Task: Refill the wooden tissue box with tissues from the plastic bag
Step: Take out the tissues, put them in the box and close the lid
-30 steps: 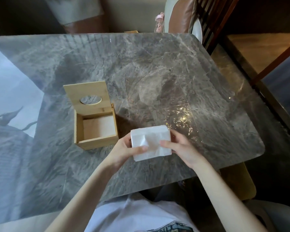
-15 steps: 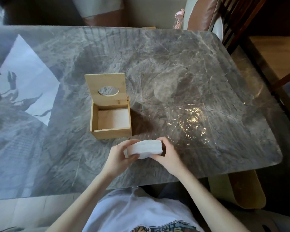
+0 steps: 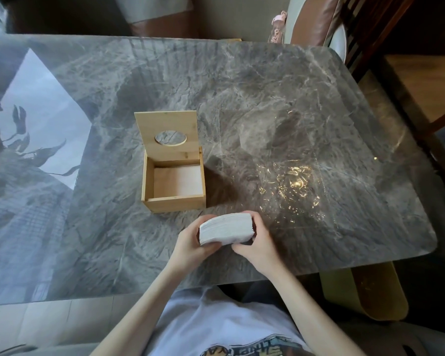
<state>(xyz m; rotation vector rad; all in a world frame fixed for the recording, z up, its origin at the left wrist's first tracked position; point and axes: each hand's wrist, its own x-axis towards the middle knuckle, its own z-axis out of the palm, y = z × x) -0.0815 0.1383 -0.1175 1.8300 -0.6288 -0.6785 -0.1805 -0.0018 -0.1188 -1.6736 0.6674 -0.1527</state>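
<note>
A wooden tissue box (image 3: 174, 202) stands on the grey marble table (image 3: 267, 98), its hinged lid (image 3: 168, 127) with an oval hole raised at the back. The inside shows a pale bottom. Just in front of the box and to its right, both hands hold a white stack of tissues (image 3: 226, 229) edge-on toward me, low over the table. My left hand (image 3: 193, 249) grips its left end and my right hand (image 3: 257, 246) its right end. A clear plastic bag (image 3: 290, 186) lies flat and shiny on the table, right of the box.
The table's near edge (image 3: 242, 278) runs just under my wrists. A brown chair (image 3: 324, 19) and a dark slatted chair back (image 3: 370, 27) stand at the far right corner. A yellowish seat (image 3: 365, 294) shows under the table's right front corner.
The stack of tissues has turned from its flat face toward me to edge-on and come lower, nearer the table. Both hands kept hold of it. The view shifted, so the box sits more central.
</note>
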